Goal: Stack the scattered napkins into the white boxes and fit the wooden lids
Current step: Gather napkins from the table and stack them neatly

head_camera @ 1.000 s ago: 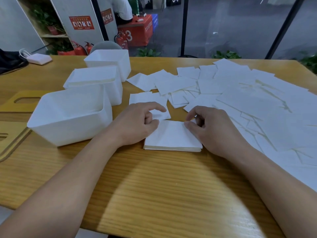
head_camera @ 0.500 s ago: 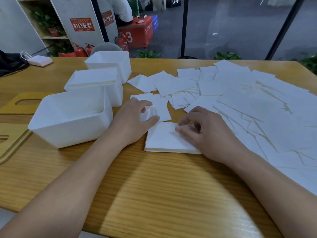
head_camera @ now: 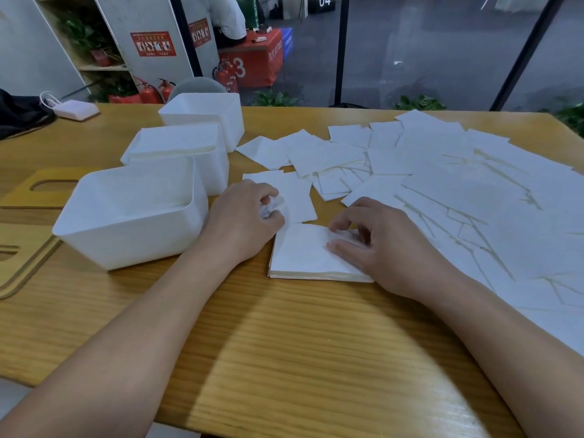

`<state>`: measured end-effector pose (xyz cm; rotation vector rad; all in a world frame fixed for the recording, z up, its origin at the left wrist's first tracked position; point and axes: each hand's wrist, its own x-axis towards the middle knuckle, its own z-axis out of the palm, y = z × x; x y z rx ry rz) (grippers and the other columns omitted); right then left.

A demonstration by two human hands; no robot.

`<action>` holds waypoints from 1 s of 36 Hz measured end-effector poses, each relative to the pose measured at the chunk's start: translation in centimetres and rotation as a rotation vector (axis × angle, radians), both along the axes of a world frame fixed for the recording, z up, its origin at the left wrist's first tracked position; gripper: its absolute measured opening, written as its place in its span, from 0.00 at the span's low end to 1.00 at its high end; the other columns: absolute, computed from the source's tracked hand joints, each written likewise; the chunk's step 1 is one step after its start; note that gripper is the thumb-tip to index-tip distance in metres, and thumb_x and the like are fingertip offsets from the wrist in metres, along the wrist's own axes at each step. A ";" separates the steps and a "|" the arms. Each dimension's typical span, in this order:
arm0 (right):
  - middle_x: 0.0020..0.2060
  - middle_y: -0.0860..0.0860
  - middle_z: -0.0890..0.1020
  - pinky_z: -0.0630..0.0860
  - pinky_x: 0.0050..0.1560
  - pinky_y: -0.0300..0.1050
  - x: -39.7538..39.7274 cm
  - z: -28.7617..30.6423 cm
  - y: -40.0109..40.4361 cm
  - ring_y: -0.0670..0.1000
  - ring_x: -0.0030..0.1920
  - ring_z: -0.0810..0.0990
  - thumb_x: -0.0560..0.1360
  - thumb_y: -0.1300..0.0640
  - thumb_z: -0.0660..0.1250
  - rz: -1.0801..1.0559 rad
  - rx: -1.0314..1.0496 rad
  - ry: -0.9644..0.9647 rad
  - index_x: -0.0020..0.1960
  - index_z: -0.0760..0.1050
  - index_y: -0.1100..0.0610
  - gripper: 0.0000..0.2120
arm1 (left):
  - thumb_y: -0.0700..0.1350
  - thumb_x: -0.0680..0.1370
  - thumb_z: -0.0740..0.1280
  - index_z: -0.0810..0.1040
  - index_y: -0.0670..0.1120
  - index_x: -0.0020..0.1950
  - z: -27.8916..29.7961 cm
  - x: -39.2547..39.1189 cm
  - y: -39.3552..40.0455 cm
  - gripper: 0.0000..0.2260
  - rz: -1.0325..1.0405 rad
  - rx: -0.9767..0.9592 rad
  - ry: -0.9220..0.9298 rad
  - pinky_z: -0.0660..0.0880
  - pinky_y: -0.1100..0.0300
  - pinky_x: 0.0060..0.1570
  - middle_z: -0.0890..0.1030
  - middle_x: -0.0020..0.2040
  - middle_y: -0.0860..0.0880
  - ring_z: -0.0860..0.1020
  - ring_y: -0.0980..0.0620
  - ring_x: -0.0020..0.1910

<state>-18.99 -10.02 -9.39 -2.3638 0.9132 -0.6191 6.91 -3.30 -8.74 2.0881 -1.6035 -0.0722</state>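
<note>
Both hands busy: left hand (head_camera: 245, 216) seemingly pinches a napkin (head_camera: 289, 200); right hand (head_camera: 388, 248) presses the square stack (head_camera: 303, 257).

Three open boxes stand in a row on the left of the surface (head_camera: 284, 358): the near box (head_camera: 132, 216), the middle box (head_camera: 180, 153) touching it behind, filled with napkins to its rim, and the far box (head_camera: 205, 118) behind that. Two wooden lids lie at the left edge, one (head_camera: 34, 191) left of the near box and another (head_camera: 19, 260) nearer. A napkin stack (head_camera: 303, 254) lies near the centre between the left hand (head_camera: 243, 219) and right hand (head_camera: 388, 245), with scattered napkins (head_camera: 458, 191) spread behind it and across the right side.
</note>
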 end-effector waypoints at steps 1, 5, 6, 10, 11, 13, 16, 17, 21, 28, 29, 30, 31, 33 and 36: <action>0.51 0.39 0.78 0.69 0.43 0.36 0.0 0.0 0.0 0.41 0.48 0.77 0.79 0.43 0.75 0.001 -0.004 0.000 0.53 0.82 0.41 0.06 | 0.51 0.80 0.71 0.81 0.52 0.70 0.0 0.0 0.0 0.18 -0.003 -0.003 -0.007 0.77 0.52 0.56 0.80 0.56 0.55 0.78 0.53 0.56; 0.51 0.38 0.78 0.68 0.43 0.36 0.0 0.0 0.0 0.41 0.48 0.77 0.79 0.42 0.74 0.000 -0.021 0.003 0.53 0.82 0.41 0.06 | 0.48 0.80 0.71 0.83 0.52 0.67 0.0 -0.1 0.0 0.15 -0.015 -0.013 -0.034 0.77 0.53 0.55 0.82 0.56 0.55 0.78 0.54 0.54; 0.51 0.38 0.78 0.68 0.42 0.35 0.0 0.0 0.0 0.41 0.49 0.77 0.79 0.42 0.74 -0.002 -0.024 0.005 0.53 0.82 0.41 0.06 | 0.47 0.81 0.70 0.84 0.52 0.65 0.0 -0.1 0.0 0.13 -0.016 -0.021 -0.040 0.77 0.54 0.55 0.82 0.56 0.55 0.79 0.54 0.54; 0.51 0.38 0.78 0.69 0.42 0.34 0.1 0.0 0.1 0.42 0.48 0.78 0.79 0.42 0.74 -0.005 -0.033 0.013 0.54 0.82 0.41 0.06 | 0.44 0.83 0.68 0.86 0.51 0.58 0.0 -0.2 0.1 0.09 -0.020 -0.096 -0.028 0.76 0.57 0.52 0.85 0.54 0.56 0.80 0.55 0.52; 0.51 0.38 0.78 0.69 0.42 0.34 0.0 0.0 0.1 0.42 0.49 0.78 0.79 0.42 0.74 -0.006 -0.034 0.013 0.54 0.82 0.42 0.06 | 0.43 0.83 0.67 0.86 0.51 0.57 0.0 -0.2 0.1 0.09 -0.016 -0.121 -0.024 0.77 0.56 0.52 0.85 0.53 0.56 0.81 0.55 0.52; 0.52 0.38 0.78 0.70 0.43 0.34 0.0 0.1 0.1 0.42 0.49 0.78 0.79 0.43 0.74 -0.012 -0.038 0.016 0.55 0.82 0.42 0.07 | 0.44 0.84 0.67 0.86 0.51 0.56 0.1 -0.2 0.1 0.08 -0.025 -0.172 -0.014 0.77 0.56 0.53 0.85 0.53 0.57 0.80 0.55 0.54; 0.54 0.38 0.77 0.69 0.45 0.33 0.1 0.0 0.1 0.40 0.49 0.77 0.79 0.44 0.75 -0.029 -0.051 0.003 0.62 0.80 0.43 0.13 | 0.45 0.85 0.68 0.86 0.53 0.57 0.3 -0.5 0.1 0.07 -0.102 -0.225 0.095 0.74 0.63 0.57 0.82 0.51 0.65 0.78 0.61 0.56; 0.55 0.38 0.77 0.69 0.46 0.34 0.2 0.0 0.0 0.41 0.48 0.77 0.79 0.45 0.75 -0.039 -0.066 -0.008 0.67 0.78 0.42 0.18 | 0.45 0.85 0.69 0.87 0.54 0.57 0.4 -0.7 0.3 0.07 -0.138 -0.240 0.152 0.73 0.66 0.57 0.82 0.51 0.66 0.78 0.62 0.57; 0.58 0.38 0.73 0.74 0.48 0.38 0.2 0.4 0.0 0.41 0.47 0.75 0.78 0.47 0.77 -0.117 -0.120 -0.065 0.79 0.68 0.40 0.33 | 0.45 0.84 0.72 0.88 0.55 0.57 0.9 -1.6 0.8 0.06 -0.361 -0.242 0.294 0.73 0.64 0.57 0.85 0.53 0.64 0.80 0.56 0.61; 0.55 0.43 0.74 0.71 0.53 0.40 0.0 0.5 -0.6 0.46 0.57 0.71 0.78 0.53 0.77 -0.228 -0.237 -0.139 0.53 0.87 0.47 0.04 | 0.42 0.85 0.72 0.87 0.52 0.60 0.8 -1.9 0.8 0.08 -0.507 -0.180 0.379 0.77 0.50 0.64 0.87 0.59 0.57 0.81 0.48 0.63; 0.54 0.43 0.75 0.70 0.54 0.40 0.0 0.5 -0.7 0.47 0.57 0.70 0.79 0.53 0.77 -0.234 -0.242 -0.139 0.52 0.87 0.47 0.03 | 0.42 0.85 0.72 0.86 0.53 0.62 0.9 -1.7 0.9 0.09 -0.504 -0.159 0.362 0.76 0.50 0.66 0.86 0.61 0.58 0.80 0.48 0.66; 0.55 0.43 0.76 0.70 0.56 0.42 0.0 0.6 -0.7 0.48 0.58 0.70 0.79 0.52 0.77 -0.237 -0.252 -0.137 0.52 0.87 0.47 0.03 | 0.41 0.84 0.73 0.84 0.55 0.64 1.0 -1.6 1.0 0.12 -0.507 -0.137 0.344 0.75 0.50 0.67 0.85 0.63 0.58 0.79 0.49 0.68; 0.55 0.43 0.76 0.69 0.58 0.45 -0.1 0.6 -0.8 0.48 0.58 0.69 0.79 0.52 0.77 -0.237 -0.266 -0.133 0.52 0.87 0.47 0.03 | 0.41 0.82 0.74 0.83 0.56 0.66 1.1 -1.5 1.2 0.15 -0.515 -0.116 0.332 0.74 0.51 0.69 0.83 0.65 0.59 0.77 0.49 0.70; 0.55 0.42 0.77 0.67 0.62 0.49 -0.1 0.5 -0.8 0.49 0.59 0.69 0.78 0.51 0.77 -0.231 -0.299 -0.120 0.51 0.87 0.46 0.02 | 0.44 0.80 0.77 0.81 0.58 0.68 1.3 -1.8 1.5 0.18 -0.520 -0.086 0.309 0.72 0.53 0.70 0.82 0.66 0.60 0.76 0.52 0.72; 0.55 0.41 0.79 0.62 0.63 0.47 0.2 0.4 -0.7 0.48 0.61 0.70 0.78 0.52 0.77 -0.214 -0.311 -0.117 0.50 0.87 0.46 0.01 | 0.52 0.78 0.79 0.84 0.59 0.63 1.2 -2.3 1.4 0.14 -0.506 -0.099 0.262 0.71 0.58 0.68 0.83 0.62 0.61 0.76 0.53 0.70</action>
